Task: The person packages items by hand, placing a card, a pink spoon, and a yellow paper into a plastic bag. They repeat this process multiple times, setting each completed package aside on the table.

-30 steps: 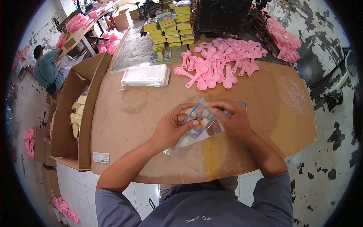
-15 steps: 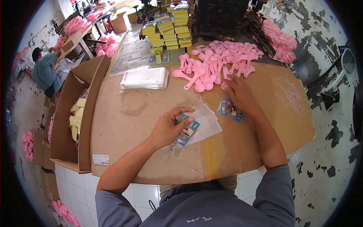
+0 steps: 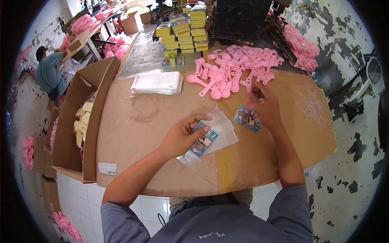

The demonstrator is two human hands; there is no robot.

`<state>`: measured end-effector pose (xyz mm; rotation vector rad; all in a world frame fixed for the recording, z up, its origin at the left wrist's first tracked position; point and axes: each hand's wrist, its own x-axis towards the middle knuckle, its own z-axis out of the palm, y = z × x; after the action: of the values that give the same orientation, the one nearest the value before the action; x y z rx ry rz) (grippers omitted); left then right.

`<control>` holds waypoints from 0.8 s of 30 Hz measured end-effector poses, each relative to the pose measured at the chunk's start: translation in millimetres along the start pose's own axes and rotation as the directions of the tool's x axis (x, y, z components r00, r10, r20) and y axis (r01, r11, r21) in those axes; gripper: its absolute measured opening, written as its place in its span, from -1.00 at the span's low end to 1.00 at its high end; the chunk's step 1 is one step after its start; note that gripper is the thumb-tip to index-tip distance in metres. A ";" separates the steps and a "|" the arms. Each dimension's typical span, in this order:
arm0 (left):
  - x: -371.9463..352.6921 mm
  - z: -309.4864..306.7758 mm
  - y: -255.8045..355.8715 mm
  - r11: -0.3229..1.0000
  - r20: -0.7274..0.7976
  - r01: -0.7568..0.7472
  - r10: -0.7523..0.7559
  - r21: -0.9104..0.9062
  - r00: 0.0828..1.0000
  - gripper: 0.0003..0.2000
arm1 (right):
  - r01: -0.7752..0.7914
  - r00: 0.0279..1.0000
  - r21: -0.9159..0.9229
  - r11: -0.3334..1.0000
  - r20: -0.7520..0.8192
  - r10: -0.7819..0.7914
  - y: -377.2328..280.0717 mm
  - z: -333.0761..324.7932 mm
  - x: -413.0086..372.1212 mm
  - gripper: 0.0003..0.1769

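Observation:
My left hand is closed on a blue printed card, thumb on top. Clear plastic bags lie under and around that card, on the cardboard tabletop. My right hand has its fingers closed on a pink measuring spoon, just in front of a heap of similar pink spoons. Part of the held spoon is hidden by my fingers. Right below that hand rests a small stack of blue cards, one with a picture of a person.
A stack of clear plastic bags lies at the left back. Behind it stand piles of yellow-edged cards. An open cardboard box borders the table's left side. A co-worker sits at the far left.
My right hand has drawn back from the heap toward me, bringing a pink spoon with it. My left hand keeps the card in nearly the same place.

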<state>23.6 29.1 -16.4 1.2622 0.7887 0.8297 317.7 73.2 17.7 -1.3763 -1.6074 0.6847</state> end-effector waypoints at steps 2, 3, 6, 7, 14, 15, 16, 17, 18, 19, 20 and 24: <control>-1.6 2.1 3.7 0.999 0.015 0.024 -0.024 -0.023 1.000 -0.68 | 0.127 0.983 0.253 0.959 0.096 -0.156 6.1 13.5 -9.3 -0.58; -2.1 2.9 4.4 0.999 0.025 0.037 -0.036 -0.033 0.999 -0.68 | 0.175 0.963 0.378 0.909 0.126 -0.238 8.2 19.4 -14.0 -0.60; -2.0 2.6 0.2 1.000 0.054 0.019 -0.019 -0.007 0.998 -0.66 | -0.023 0.972 0.624 0.781 0.198 -0.130 1.6 35.1 -26.4 -0.60; -2.5 3.0 1.1 1.000 0.057 0.020 -0.021 0.019 0.998 -0.65 | -0.057 0.978 0.638 0.768 0.191 -0.086 -0.4 35.5 -27.7 -0.60; -3.2 6.2 1.7 0.995 0.038 0.043 -0.047 0.089 0.998 -0.62 | -0.035 0.997 0.629 0.777 0.080 -0.021 -18.2 37.8 -36.1 -0.58; -4.0 6.8 4.0 0.994 0.033 0.054 -0.057 0.100 0.998 -0.62 | -0.011 0.998 0.612 0.791 0.050 -0.024 -18.3 39.0 -37.6 -0.57; -4.6 6.9 5.1 0.991 0.031 0.053 -0.058 0.126 0.998 -0.63 | -0.020 0.996 0.602 0.798 0.080 -0.035 -18.1 38.8 -38.7 -0.55; -5.0 6.9 6.1 0.987 0.030 0.052 -0.058 0.153 0.998 -0.64 | -0.028 0.993 0.593 0.805 0.109 -0.046 -18.0 37.8 -39.7 -0.54; -5.4 7.0 7.1 0.982 0.030 0.050 -0.057 0.180 0.998 -0.64 | -0.034 0.989 0.583 0.812 0.138 -0.057 -18.4 37.0 -40.3 -0.53; -5.6 7.5 8.4 0.981 0.033 0.054 -0.061 0.186 0.998 -0.65 | -0.034 0.987 0.581 0.813 0.148 -0.064 -19.7 36.7 -40.4 -0.52; -6.1 8.3 9.4 0.980 0.035 0.057 -0.065 0.192 0.997 -0.65 | -0.036 0.985 0.580 0.814 0.160 -0.070 -21.5 36.9 -40.8 -0.52; -5.8 9.4 5.4 0.964 0.080 0.058 -0.081 0.261 0.994 -0.68 | -0.003 0.986 0.590 0.808 0.134 -0.094 -25.0 41.9 -44.7 -0.49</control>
<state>28.5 20.2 -9.5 1.4836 0.8839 0.6221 268.7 29.9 7.9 -0.8329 -1.3672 1.1727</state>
